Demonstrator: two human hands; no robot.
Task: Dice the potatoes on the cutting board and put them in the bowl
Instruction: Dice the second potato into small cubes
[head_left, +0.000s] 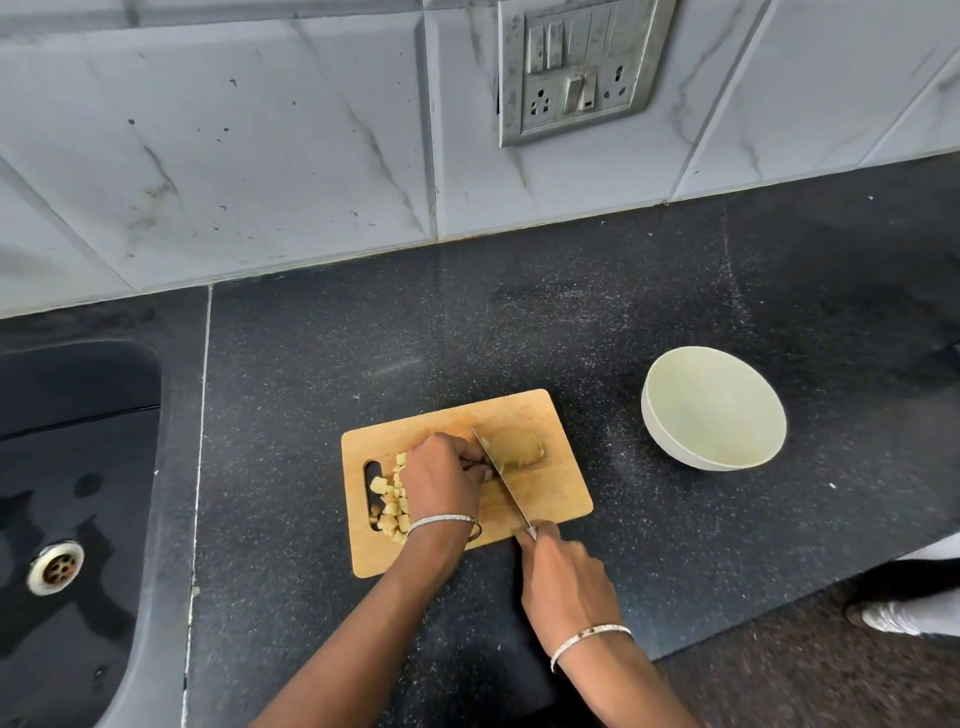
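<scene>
Left hand (441, 475) was pinning potato strips down on the board (550, 499), fingers curled back from the knife (501, 475) the right hand (563, 582) gripped. Diced bits (390, 506) sat left; bowl (714, 408) empty, probably for later.

Plenty of open counter (519, 322) ran behind the cutting board (550, 499), all the way up to the tiled wall across the top of the frame. The bowl (714, 410) sat at right of centre, apart from the board, with a bare strip of counter between them. On the board itself things were tight: the left hand (441, 475) sat mid-board, the knife (501, 475) slanted across just right of it, diced pieces (389, 506) crowded the left end by the handle slot. The right hand (563, 577) blocked the near right corner. At far left, the sink (78, 519) dropped away.
</scene>
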